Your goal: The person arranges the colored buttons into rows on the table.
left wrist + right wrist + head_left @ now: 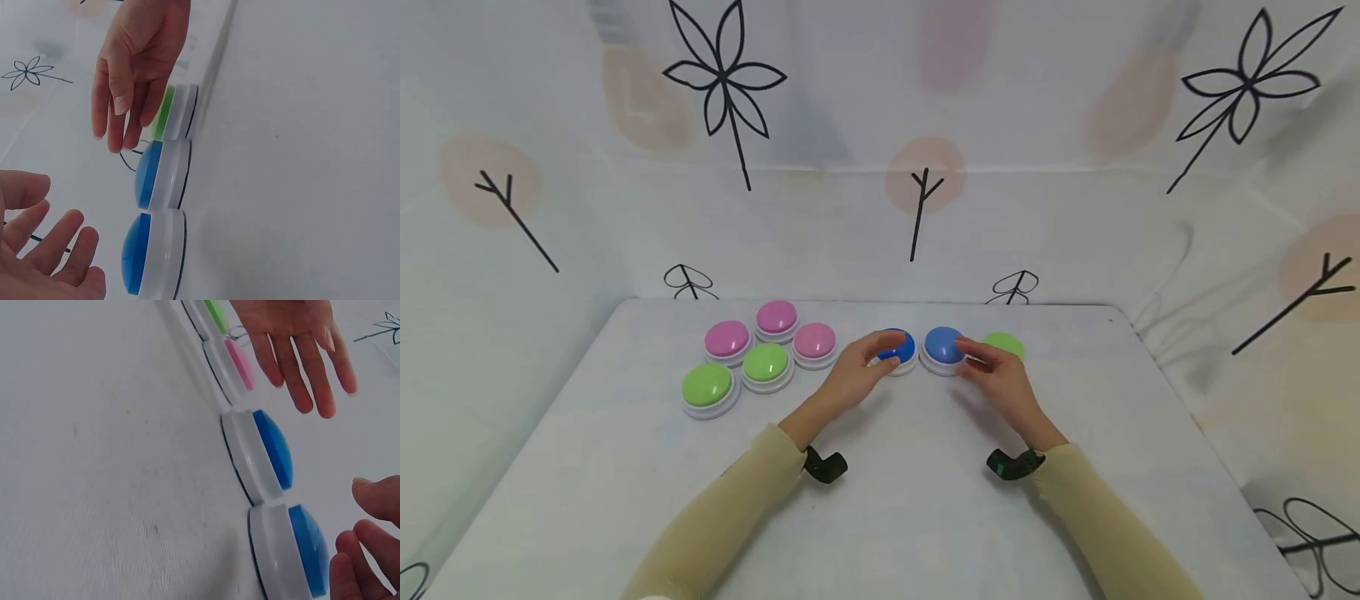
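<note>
A: Hands?
B: Both relaxed on my feed, gripping nothing. Left hand (pixel 856 367) is beside the left blue button (pixel 901 346); left wrist view shows a gap. Right hand (pixel 1009 385) is at the right blue button (pixel 942 344); can't tell if it touches.
A: Further out?
B: Blues sit side by side on the white table (pixel 910 533). Lone green button (pixel 1006 342) partly behind the right hand. Left cluster: three pink buttons (pixel 777 316), two green buttons (pixel 765 362).
A: Step?
B: My read: positioning at the blue pair, no grip made. Next move calls for fingers closing low on a base (pixel 167 253); I'd avoid nudging its neighbour.
</note>
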`<control>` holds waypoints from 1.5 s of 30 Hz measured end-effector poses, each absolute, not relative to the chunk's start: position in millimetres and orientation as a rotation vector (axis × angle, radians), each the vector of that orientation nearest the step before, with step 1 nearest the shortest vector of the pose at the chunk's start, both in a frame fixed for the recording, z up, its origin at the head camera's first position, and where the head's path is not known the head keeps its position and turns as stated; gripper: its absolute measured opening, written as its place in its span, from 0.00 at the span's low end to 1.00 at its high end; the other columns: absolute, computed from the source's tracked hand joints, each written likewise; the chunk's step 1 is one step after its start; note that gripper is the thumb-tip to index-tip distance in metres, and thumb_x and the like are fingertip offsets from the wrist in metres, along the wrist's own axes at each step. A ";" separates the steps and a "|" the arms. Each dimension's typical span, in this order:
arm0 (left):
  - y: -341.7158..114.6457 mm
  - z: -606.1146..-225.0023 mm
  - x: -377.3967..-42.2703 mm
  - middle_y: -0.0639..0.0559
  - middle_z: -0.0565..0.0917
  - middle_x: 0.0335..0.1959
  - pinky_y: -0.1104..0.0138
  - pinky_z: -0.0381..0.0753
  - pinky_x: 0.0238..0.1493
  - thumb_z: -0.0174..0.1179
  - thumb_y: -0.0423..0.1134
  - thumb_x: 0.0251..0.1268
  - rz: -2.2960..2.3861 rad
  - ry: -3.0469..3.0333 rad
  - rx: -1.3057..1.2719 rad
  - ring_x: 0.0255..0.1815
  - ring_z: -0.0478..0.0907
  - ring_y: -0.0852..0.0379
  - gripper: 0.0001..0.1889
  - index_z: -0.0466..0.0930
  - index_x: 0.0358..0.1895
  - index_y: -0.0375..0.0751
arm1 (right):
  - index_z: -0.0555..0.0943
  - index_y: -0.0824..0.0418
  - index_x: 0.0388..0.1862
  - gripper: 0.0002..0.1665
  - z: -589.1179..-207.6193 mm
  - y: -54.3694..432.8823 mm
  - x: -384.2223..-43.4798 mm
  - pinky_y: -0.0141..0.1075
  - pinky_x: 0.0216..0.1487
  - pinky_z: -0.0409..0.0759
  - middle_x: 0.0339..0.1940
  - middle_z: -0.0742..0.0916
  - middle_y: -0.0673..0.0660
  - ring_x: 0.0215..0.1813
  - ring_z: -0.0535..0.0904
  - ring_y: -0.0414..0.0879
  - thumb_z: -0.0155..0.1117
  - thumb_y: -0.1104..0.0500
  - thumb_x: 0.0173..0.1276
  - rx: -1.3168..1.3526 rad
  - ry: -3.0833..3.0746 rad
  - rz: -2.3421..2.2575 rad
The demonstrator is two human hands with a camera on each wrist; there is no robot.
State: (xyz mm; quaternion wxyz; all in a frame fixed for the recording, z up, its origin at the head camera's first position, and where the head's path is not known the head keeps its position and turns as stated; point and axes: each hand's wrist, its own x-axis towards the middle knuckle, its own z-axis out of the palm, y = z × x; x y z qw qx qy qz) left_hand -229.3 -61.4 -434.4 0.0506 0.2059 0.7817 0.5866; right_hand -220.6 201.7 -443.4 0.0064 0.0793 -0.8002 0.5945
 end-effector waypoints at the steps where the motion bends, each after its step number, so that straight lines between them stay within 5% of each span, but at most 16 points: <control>1: -65.4 -434.9 -228.2 0.50 0.78 0.65 0.55 0.65 0.71 0.58 0.35 0.73 1.787 2.387 0.625 0.67 0.71 0.53 0.22 0.73 0.68 0.40 | 0.79 0.67 0.63 0.26 -443.0 197.2 -221.0 0.30 0.62 0.74 0.65 0.80 0.61 0.68 0.74 0.53 0.70 0.67 0.65 0.256 -2.503 1.871; 13: -121.8 -431.5 -214.7 0.50 0.77 0.65 0.50 0.62 0.73 0.58 0.36 0.73 1.740 2.519 0.472 0.69 0.69 0.52 0.21 0.74 0.67 0.45 | 0.81 0.65 0.60 0.23 -438.0 134.2 -226.0 0.42 0.62 0.77 0.63 0.83 0.57 0.64 0.77 0.53 0.69 0.66 0.66 0.442 -2.572 1.854; 32: -222.0 -426.3 -193.9 0.39 0.72 0.69 0.43 0.58 0.72 0.59 0.38 0.73 1.492 2.786 0.248 0.72 0.64 0.40 0.25 0.69 0.70 0.38 | 0.81 0.60 0.62 0.24 -454.0 58.4 -227.0 0.37 0.59 0.79 0.61 0.84 0.53 0.62 0.79 0.51 0.70 0.62 0.67 0.666 -2.663 1.898; 45: -242.9 -430.1 -203.3 0.34 0.70 0.69 0.38 0.59 0.69 0.65 0.43 0.67 1.154 2.872 0.301 0.72 0.62 0.34 0.31 0.68 0.71 0.39 | 0.80 0.59 0.64 0.25 -465.0 10.3 -225.3 0.33 0.57 0.79 0.60 0.84 0.55 0.59 0.81 0.47 0.69 0.59 0.68 0.757 -2.686 1.974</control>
